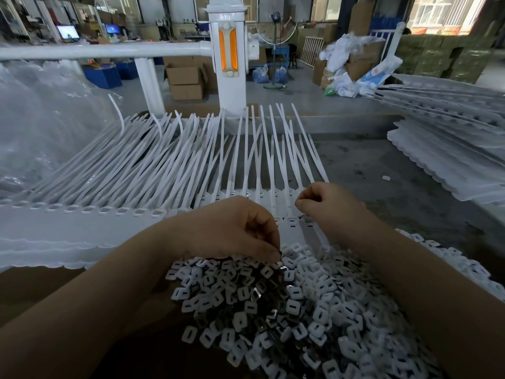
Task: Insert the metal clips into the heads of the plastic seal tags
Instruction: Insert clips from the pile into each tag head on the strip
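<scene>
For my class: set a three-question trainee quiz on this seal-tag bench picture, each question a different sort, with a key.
1. True or false: the left hand reaches into the pile of clips.
2. Where is the right hand? A over the seal tag heads; B on the white post; C in a cardboard box.
3. Fill in: the seal tags' tails fan ____ from the person.

Key: 1 true; 2 A; 3 away.
</scene>
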`<state>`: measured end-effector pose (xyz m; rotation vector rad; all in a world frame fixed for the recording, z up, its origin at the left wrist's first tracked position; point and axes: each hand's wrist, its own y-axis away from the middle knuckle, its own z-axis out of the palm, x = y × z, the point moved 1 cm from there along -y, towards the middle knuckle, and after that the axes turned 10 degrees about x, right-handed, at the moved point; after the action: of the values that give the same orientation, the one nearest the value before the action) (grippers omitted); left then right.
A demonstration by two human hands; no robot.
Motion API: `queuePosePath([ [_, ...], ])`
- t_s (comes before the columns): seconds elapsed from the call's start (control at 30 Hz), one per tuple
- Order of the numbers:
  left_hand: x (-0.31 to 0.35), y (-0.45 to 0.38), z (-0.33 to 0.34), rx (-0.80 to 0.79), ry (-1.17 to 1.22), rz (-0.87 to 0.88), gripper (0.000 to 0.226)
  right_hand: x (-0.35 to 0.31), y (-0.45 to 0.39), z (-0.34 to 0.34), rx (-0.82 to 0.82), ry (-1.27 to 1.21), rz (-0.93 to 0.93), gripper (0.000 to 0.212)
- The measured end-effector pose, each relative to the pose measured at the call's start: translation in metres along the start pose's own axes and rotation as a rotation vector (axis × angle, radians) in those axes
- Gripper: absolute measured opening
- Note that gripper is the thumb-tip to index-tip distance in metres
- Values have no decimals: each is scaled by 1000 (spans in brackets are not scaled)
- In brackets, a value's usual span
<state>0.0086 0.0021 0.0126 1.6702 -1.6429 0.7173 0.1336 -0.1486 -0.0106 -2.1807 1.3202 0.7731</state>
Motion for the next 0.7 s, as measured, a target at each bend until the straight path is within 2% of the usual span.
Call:
queuePosePath([
  [0.37,-1,1,1,-35,34,37,9,-2,3,-1,60,-20,-36,11],
  [0.53,-7,-3,1,153,192,-32,12,-4,3,0,99,-119,-114,14],
  [0.7,-11,-6,-2,387,306,-71,9,-5,4,0,91,-217,-205,6],
])
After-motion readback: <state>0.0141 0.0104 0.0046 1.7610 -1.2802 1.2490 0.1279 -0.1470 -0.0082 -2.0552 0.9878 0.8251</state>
